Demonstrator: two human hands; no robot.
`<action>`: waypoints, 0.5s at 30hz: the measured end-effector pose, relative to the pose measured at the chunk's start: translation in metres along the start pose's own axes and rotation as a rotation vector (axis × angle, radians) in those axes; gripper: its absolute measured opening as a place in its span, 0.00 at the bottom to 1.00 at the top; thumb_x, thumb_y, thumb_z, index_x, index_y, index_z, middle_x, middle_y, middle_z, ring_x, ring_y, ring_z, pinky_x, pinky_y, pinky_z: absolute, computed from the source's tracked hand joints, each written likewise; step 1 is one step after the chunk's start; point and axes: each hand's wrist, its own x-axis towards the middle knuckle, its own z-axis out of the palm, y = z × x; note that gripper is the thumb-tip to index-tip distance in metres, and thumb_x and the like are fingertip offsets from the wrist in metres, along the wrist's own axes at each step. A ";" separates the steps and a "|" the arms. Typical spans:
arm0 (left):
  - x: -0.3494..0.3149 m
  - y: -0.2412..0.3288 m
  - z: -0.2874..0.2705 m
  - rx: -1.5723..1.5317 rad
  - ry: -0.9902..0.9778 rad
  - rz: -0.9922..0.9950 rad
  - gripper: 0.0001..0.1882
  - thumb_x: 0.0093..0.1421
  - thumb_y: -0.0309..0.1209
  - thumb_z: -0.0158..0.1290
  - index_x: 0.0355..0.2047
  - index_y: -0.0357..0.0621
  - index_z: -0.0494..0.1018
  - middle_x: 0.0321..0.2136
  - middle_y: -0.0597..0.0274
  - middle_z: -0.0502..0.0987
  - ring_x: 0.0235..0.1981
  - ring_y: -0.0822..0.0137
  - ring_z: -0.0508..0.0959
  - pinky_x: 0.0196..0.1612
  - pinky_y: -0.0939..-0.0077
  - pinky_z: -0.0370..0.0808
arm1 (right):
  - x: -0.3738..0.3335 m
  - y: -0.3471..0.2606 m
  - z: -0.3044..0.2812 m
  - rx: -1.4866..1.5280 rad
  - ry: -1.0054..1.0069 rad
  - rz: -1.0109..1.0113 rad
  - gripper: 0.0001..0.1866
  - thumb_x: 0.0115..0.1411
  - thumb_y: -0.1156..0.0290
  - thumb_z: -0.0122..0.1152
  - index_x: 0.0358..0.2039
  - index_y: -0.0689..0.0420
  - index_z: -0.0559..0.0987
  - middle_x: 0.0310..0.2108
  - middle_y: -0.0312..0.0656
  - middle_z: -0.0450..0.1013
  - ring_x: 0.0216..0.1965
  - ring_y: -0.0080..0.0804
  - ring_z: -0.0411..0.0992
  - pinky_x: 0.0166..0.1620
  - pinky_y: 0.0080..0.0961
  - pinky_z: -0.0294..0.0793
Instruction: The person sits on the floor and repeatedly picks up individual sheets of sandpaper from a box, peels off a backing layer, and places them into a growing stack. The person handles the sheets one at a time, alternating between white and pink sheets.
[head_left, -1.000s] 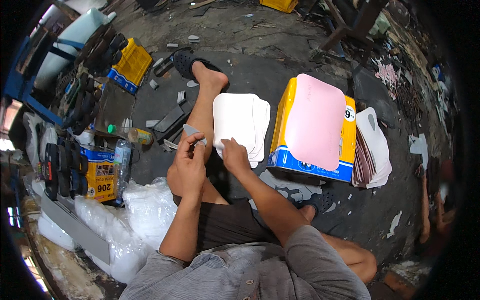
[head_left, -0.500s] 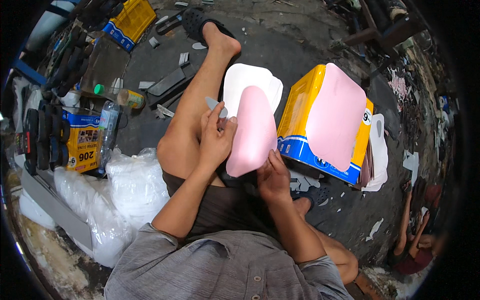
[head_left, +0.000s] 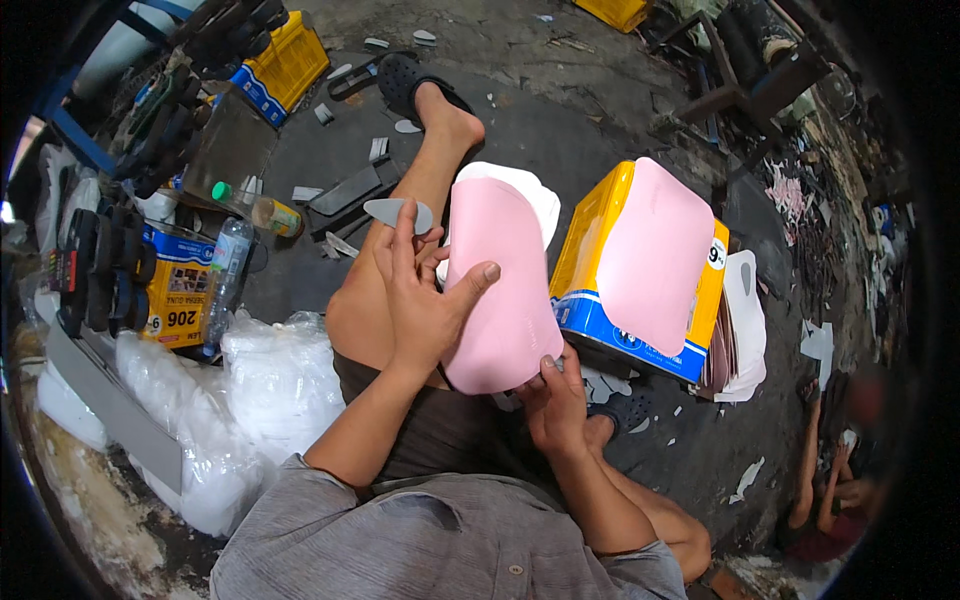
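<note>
1. A pale pink, round-cornered, flexible sheet [head_left: 510, 300] is pinched at its near right corner by the right grip [head_left: 556, 408]. A small grey piece [head_left: 559, 364] is seen at the thumb there; whether it is joined to the sheet cannot be told.
2. From the right grip, the sheet stretches forward and left — its long axis runs away from the body, the far end leaning slightly left.
3. A flat, grey, teardrop-shaped piece [head_left: 385, 211] is held at the fingers of the left grip [head_left: 422, 310], its narrow end turned left. The sheet's left edge is crossed by that thumb; pressure cannot be judged.
4. The sheet's surface appears smooth and gently bowed.
5. Thin, white, round-cornered sheets [head_left: 515, 177] are partly covered, forward of both grips.
6. Forward and right of the right grip, a second pink sheet [head_left: 660, 260] is draped over a yellow-and-blue box [head_left: 595, 230].
</note>
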 end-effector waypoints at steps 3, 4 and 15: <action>-0.002 0.011 -0.001 0.177 0.016 0.151 0.56 0.52 0.30 0.76 0.74 0.37 0.53 0.60 0.47 0.57 0.59 0.56 0.72 0.59 0.65 0.78 | -0.001 0.001 -0.009 -0.036 -0.089 -0.070 0.20 0.75 0.69 0.49 0.65 0.53 0.64 0.52 0.43 0.75 0.46 0.31 0.79 0.49 0.33 0.81; -0.003 0.015 -0.002 0.252 0.030 0.178 0.55 0.51 0.30 0.76 0.73 0.37 0.54 0.61 0.46 0.56 0.59 0.56 0.72 0.59 0.64 0.77 | 0.000 0.001 -0.011 -0.053 -0.090 -0.067 0.20 0.75 0.69 0.49 0.65 0.53 0.64 0.54 0.44 0.75 0.48 0.33 0.79 0.50 0.34 0.81; 0.019 0.021 -0.003 0.503 0.131 0.071 0.27 0.66 0.25 0.61 0.64 0.34 0.69 0.58 0.51 0.66 0.51 0.65 0.75 0.52 0.75 0.74 | -0.004 -0.046 0.039 -0.821 -0.065 -0.766 0.17 0.74 0.75 0.50 0.61 0.64 0.72 0.54 0.53 0.77 0.54 0.43 0.79 0.52 0.37 0.81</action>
